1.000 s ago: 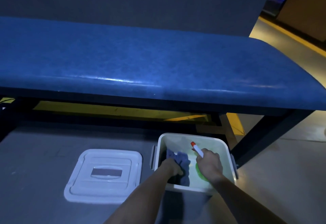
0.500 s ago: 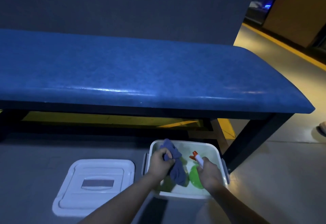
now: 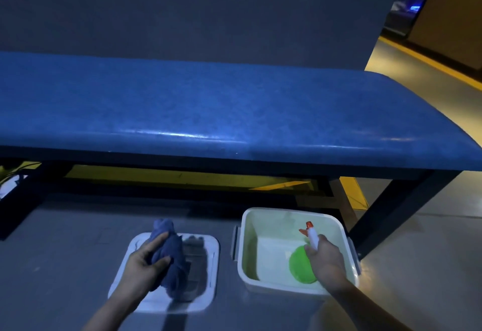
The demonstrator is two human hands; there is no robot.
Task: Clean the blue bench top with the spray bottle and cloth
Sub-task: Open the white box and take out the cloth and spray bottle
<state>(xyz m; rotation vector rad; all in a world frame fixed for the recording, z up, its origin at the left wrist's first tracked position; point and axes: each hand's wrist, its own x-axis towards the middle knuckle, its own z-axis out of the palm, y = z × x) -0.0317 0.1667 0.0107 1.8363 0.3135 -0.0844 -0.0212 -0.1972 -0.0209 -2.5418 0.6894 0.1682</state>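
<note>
Since half a second ago, the left hand [image 3: 146, 260] has carried the cloth [image 3: 170, 255] out of the white tub [image 3: 294, 214] and now holds it over the tub's lid [image 3: 212, 265], which lies flat on the floor just left of the tub. Thumb and fingers are closed loosely round the bunched blue fabric, palm turned inward, forearm reaching in from the lower left; whether the cloth's hanging end touches the lid cannot be told. The right hand [image 3: 327, 257] remains in the tub, wrapped round the neck of the spray bottle [image 3: 309, 252], whose green body sits low in the tub and whose white head with orange nozzle points up and away. That grip suits a straight lift with a finger ready for the trigger, in my judgement.

Beyond both hands, the blue bench top [image 3: 208, 111] spans the view, bare and not yet sprayed or wiped. Cleaning proper has not begun; both tools are in hand, so fetching looks nearly complete. The bottle must clear the tub's rim next.
</note>
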